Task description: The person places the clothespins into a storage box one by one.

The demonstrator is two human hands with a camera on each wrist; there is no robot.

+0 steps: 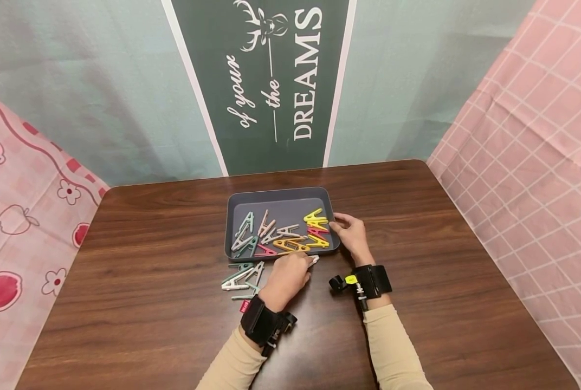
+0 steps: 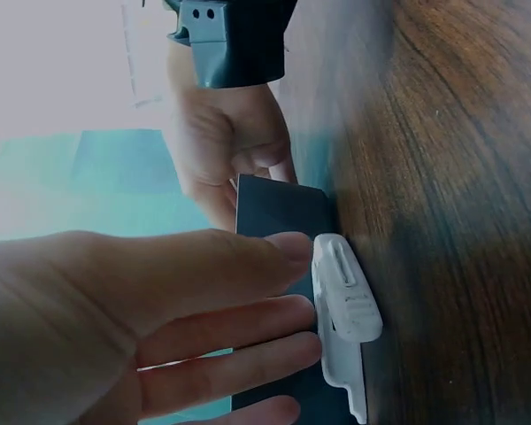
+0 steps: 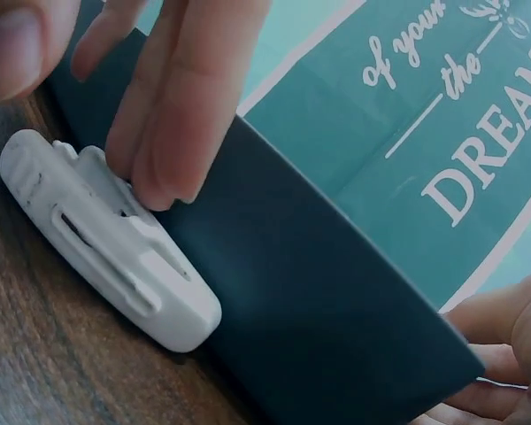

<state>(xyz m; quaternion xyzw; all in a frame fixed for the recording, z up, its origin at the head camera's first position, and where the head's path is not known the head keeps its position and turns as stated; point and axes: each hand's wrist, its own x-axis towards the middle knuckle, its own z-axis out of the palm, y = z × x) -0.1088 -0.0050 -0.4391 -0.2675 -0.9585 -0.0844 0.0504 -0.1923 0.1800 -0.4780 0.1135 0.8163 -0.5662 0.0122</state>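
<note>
A white clothespin (image 1: 314, 260) lies against the outside of the grey tray's (image 1: 277, 204) near wall. My left hand (image 1: 286, 276) is over it; in the left wrist view the fingers are nearly straight, with fingertips (image 2: 303, 347) right at the clothespin. The left thumb (image 3: 25, 55) stands apart from it in the right wrist view. At the tray's right side, my right hand (image 1: 353, 235) holds the wall, fingers and thumb at the rim. Inside lie several clothespins: green and white at left, pinkish and grey in the middle, orange ones (image 1: 290, 245), yellow ones (image 1: 316, 215) and red ones.
Left of my left hand, several green and white clothespins (image 1: 241, 277) lie on the brown wooden table (image 1: 149, 287), just before the tray. A small red tag (image 1: 244, 306) shows by the left wrist strap. Curtains (image 1: 393, 81) hang behind the table and along both sides.
</note>
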